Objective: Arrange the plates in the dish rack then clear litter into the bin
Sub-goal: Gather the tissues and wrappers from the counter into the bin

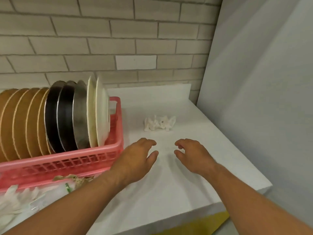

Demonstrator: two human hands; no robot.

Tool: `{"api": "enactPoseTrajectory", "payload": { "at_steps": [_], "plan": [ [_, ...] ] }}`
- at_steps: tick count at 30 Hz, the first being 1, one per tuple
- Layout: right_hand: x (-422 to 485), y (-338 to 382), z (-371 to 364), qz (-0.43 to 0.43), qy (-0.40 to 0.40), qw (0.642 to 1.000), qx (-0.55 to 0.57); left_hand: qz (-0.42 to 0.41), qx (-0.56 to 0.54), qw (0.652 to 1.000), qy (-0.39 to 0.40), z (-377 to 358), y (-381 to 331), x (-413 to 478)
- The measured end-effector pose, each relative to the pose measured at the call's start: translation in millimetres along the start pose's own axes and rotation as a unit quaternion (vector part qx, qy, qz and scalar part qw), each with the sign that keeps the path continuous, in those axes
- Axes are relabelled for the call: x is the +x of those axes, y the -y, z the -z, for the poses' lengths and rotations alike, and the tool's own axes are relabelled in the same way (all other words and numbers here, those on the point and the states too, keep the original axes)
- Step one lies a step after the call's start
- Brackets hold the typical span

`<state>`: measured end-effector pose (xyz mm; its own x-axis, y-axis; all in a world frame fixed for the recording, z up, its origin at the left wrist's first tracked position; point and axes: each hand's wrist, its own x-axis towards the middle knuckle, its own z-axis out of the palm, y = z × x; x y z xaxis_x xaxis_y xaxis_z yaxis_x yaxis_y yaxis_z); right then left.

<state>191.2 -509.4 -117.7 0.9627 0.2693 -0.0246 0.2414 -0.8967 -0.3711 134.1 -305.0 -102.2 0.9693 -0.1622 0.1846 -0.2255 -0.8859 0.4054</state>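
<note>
**Head view.** A pink plastic slatted dish rack [116,150] stood on the left of a white tabletop [186,175]. It held a row of plates standing on edge and leaning slightly left. From left to right these were several brown round plates [20,126], two dark round plates with bright metal rims [55,119], one silvery metal plate [81,116] and two white plates [100,112] at the right end of the rack.

A crumpled piece of white paper litter [159,123] lay on the tabletop to the right of the rack, apart from it and just beyond both hands. More litter lay against the near side of the rack at lower left: a crumpled scrap of brown paper [74,178], a clear plastic wrapper [67,187] bearing a green mark too blurred to read, and a white glove-like item [13,199].

The left hand [137,158] was extended palm down beside the right end of the rack. Its fingers [149,141] were loosely curved and its thumb spread to the right, and it held nothing. The right hand [191,155] lay level with it, also palm down. Its fingers [179,144] were loosely curled towards the left hand, its thumb was apart from them, and it too held nothing. A gap of bare tabletop separated the two hands. Whether either hand touched the tabletop could not be told. Both bare forearms entered from the lower edge and converged towards the white paper litter.

A wall of pale rectangular tiles [135,39] stood behind the tabletop and a plain grey panel [262,82] to its right. A yellow surface [203,224] showed below the near edge of the tabletop.
</note>
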Motion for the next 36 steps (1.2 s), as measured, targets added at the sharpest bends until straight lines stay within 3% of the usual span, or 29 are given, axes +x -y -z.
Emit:
{"api": "enactPoseTrajectory", "payload": {
  "at_steps": [5,10,18,27,31,36],
  "plan": [
    [68,-25,8,0.012,0.022,1.0,-0.016,0.063,0.004,0.998,-0.001,-19,-3,51],
    [124,-22,-2,0.013,-0.012,0.999,-0.045,0.098,0.021,0.995,0.011,-34,3,76],
    [150,-20,-21,0.037,0.006,0.992,-0.122,0.124,0.029,0.992,-0.011,-38,11,105],
    [105,-35,10,0.046,0.081,0.995,-0.04,0.13,0.016,0.991,-0.029,-45,12,127],
    [102,-50,15,0.073,0.047,0.996,-0.037,0.129,0.015,0.989,-0.074,-43,19,130],
    [110,-58,25,0.028,-0.042,0.996,0.073,0.126,0.019,0.986,-0.106,-39,25,131]
  ]
}}
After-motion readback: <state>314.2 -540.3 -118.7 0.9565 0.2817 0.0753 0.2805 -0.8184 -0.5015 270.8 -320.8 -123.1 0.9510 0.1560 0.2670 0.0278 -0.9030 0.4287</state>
